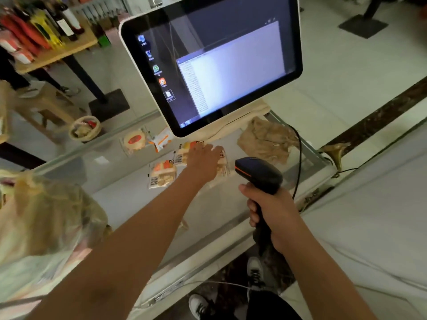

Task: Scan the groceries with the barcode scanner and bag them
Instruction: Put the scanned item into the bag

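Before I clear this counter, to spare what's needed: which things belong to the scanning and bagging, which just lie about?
Job: barcode scanner in right hand; snack packet under left hand; second packet; round packet; orange sachet; plastic bag; screen.
Lying about: crumpled brown paper; wicker basket; bottles.

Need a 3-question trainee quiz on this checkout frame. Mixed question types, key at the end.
1. True or false: the right hand grips the barcode scanner.
2. Fill in: the plastic bag sits on the person's ____ side.
3. Pick one: the left hand is on A) the barcode scanner, B) a wrapped package, C) the plastic bag.

Key: 1 true; 2 left; 3 B.
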A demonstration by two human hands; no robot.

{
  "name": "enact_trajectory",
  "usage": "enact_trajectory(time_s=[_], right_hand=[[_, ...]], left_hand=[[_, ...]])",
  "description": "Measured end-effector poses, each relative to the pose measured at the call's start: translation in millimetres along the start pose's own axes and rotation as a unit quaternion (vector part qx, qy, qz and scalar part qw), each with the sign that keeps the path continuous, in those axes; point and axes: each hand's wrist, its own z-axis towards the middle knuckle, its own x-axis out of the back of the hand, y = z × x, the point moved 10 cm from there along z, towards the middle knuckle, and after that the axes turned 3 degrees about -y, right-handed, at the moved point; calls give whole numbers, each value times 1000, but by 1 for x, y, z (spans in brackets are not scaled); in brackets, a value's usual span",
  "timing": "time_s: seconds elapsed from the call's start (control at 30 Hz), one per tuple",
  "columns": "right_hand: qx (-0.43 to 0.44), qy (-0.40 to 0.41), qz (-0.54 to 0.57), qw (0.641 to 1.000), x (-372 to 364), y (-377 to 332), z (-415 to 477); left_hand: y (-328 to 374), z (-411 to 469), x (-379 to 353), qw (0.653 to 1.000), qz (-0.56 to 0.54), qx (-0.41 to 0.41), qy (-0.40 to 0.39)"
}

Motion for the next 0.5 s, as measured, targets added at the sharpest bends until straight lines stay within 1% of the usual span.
enact_trajectory(time_s=[0.07,0.13,0.27,0.4,0.5], right_hand=[[-7,-3,-1,1000,0,5,2],[-10,-7,-2,1000,-1,7,5],[-9,-7,-5,1000,-3,1,8],[14,-10,3,1000,-7,-20,10],[38,-17,-2,999,-16,-35,5]], left_hand=[[-2,7,-3,1000,6,-12,-16],[-3,12,-2,1000,17,-4,-15],[-6,4,18,998,37,12,48],[-10,-16,44,993,-48,-22,105],[-18,-38,62,978,-131,-55,153]])
